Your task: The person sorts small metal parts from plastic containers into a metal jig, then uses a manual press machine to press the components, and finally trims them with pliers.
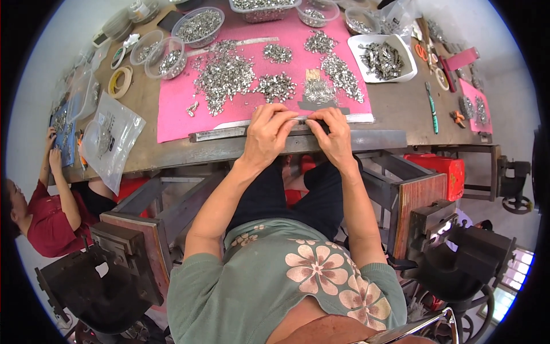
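My left hand (264, 133) and my right hand (334, 136) meet at the front edge of the bench, fingertips pinched close together. Whatever small piece lies between the fingers is too small and covered to name. Beneath them runs a long, flat metal bar (220, 133) with a pale strip along it. Just beyond the fingers, a heap of thin silver pins (319, 92) lies on a pink mat (176, 114). Small silver metal parts form a large pile (226, 77) and several smaller ones, such as the pile (275, 87) beyond my left hand.
Clear plastic bowls (199, 27) of metal parts stand at the back. A white tray (354, 45) of darker parts sits at right, near a green-handled tool (431, 109). Tape (120, 82) and a plastic bag (117, 129) lie left, where a co-worker in a red shirt (60, 221) works.
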Motion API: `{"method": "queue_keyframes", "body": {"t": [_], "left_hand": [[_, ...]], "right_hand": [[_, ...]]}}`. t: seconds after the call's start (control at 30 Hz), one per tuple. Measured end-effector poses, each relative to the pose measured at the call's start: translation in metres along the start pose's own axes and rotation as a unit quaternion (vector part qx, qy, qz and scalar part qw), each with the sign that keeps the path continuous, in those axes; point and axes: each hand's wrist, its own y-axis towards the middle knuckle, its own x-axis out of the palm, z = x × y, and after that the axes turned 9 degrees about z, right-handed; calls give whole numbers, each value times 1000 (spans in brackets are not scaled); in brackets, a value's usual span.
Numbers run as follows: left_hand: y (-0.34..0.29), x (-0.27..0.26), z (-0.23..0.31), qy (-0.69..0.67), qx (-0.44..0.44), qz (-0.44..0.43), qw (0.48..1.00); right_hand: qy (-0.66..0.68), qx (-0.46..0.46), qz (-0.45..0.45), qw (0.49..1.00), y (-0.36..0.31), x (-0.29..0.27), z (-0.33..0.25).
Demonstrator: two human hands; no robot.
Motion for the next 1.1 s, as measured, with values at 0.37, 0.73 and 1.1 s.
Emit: {"method": "queue_keyframes", "body": {"t": [0.37,0.73,1.1], "left_hand": [[-26,-126,-28,233,-33,29,971],[-10,-150,6,121,-37,-2,992],[-1,-8,0,123,102,-112,981]], "right_hand": [[-80,-18,41,996,-7,14,-4],[-77,5,172,982,-31,-10,20],[-169,-24,125,977,-36,-11,4]]}}
